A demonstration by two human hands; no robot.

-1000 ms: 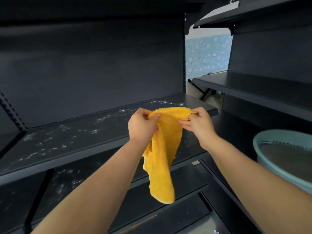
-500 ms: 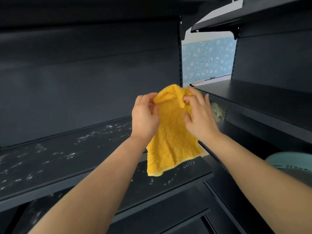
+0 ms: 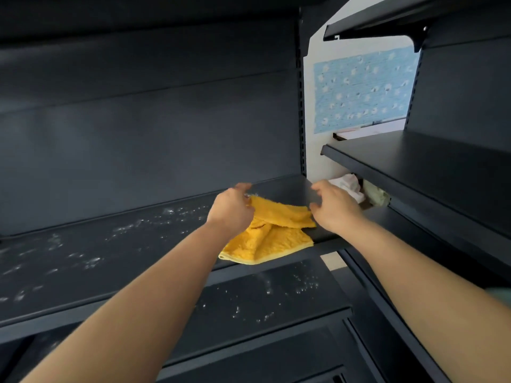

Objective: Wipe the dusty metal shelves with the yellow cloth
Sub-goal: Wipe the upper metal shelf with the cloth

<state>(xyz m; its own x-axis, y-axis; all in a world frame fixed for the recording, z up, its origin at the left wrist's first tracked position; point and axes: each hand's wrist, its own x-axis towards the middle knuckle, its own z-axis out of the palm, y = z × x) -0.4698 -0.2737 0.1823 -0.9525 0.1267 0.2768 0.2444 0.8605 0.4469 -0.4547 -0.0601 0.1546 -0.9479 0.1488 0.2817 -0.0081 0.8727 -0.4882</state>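
Note:
The yellow cloth (image 3: 272, 234) lies crumpled on the right end of the dusty dark metal shelf (image 3: 110, 244), and its lower fold hangs a little over the front edge. My left hand (image 3: 231, 210) is at the cloth's far left corner and pinches it between thumb and fingers. Over the cloth's right corner my right hand (image 3: 336, 208) has its fingers spread loosely and holds nothing. White dust specks cover the shelf left of the cloth. The shelf below (image 3: 262, 299) is speckled with dust too.
A second dark shelf unit (image 3: 414, 167) juts in from the right at hand height. Crumpled white and pale green items (image 3: 349, 186) sit under its shelf, just past my right hand. A sliver of a teal basin (image 3: 502, 294) shows at the right edge.
Both hands carried the hanging cloth up and forward and laid it on the dusty shelf. My right hand has let go of it. The view tilted upward.

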